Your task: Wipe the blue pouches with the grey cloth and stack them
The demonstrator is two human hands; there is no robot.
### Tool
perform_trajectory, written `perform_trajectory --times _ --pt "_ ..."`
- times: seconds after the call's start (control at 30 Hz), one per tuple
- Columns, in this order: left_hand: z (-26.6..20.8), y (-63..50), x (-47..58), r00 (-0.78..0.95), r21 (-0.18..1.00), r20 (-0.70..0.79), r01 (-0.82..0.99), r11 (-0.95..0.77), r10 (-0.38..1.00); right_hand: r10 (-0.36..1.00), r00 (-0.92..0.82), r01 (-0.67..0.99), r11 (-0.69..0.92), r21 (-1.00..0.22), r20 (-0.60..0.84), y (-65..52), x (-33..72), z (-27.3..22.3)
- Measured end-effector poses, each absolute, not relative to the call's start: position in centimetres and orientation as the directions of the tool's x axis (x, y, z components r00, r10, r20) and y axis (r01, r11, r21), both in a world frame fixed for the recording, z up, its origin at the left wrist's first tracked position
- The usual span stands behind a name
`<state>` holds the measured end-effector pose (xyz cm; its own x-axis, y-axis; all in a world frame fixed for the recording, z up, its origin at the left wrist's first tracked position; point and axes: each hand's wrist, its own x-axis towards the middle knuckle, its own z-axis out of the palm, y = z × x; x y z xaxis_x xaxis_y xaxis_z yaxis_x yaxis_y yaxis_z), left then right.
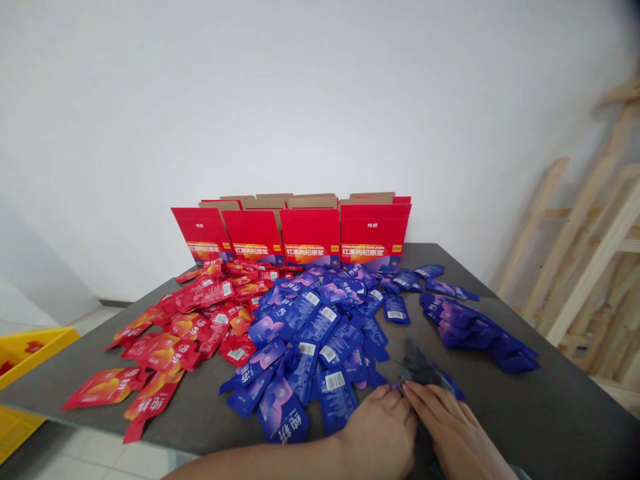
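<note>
Both hands, the left hand (383, 423) and the right hand (450, 420), pinch together a blurred blue sachet (420, 367) beside the blue pile (310, 333); the next move needs a steady hold.

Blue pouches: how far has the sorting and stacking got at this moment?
Done: a fanned row of blue pouches lies at right. In hand: left hand and right hand press together on a blurred bundle. Left: loose blue heap, red pouches, empty-looking boxes.

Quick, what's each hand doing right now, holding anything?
Left hand: fingers curled on a stack of blue pouches, gripping it.
Right hand: laid flat on the same stack, fingers straight; whether it grips cannot be told.
</note>
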<state>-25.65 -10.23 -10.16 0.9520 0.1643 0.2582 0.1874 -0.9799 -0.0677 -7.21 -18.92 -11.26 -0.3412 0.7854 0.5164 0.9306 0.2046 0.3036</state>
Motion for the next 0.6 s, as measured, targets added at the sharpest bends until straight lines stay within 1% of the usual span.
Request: perform_trajectory --times 0.07,0.17,0.3,0.4,0.47,0.6 --pt "-10.8 -10.2 -25.8 0.956 -0.098 0.256 0.174 -0.980 0.144 0.829 -0.303 0.937 0.169 0.306 0.471 -18.4 -7.5 -11.6" --pt "-10.6 -10.0 -26.4 0.958 -0.101 0.254 0.166 -0.981 0.136 0.897 -0.166 0.958 0.048 0.282 0.411 -18.1 -5.4 -12.3" --pt "-9.7 -9.9 -26.9 0.961 -0.082 0.241 0.158 -0.984 0.134 0.906 -0.001 0.966 -0.109 0.236 0.424 -18.2 -1.3 -12.4" --pt "-9.5 -9.9 -26.5 0.970 -0.083 0.200 0.161 -0.984 0.142 0.886 0.043 0.960 -0.165 0.228 0.461 -19.0 -0.2 -12.3" --pt "-9.7 -9.9 -26.1 0.973 -0.097 0.178 0.163 -0.982 0.144 0.870 -0.012 0.968 -0.114 0.225 0.493 -19.8 -1.0 -12.4" --pt "-10.1 -9.8 -25.6 0.973 -0.123 0.182 0.164 -0.979 0.140 0.834 -0.279 0.952 0.175 0.250 0.476 -21.2 -3.8 -13.3"
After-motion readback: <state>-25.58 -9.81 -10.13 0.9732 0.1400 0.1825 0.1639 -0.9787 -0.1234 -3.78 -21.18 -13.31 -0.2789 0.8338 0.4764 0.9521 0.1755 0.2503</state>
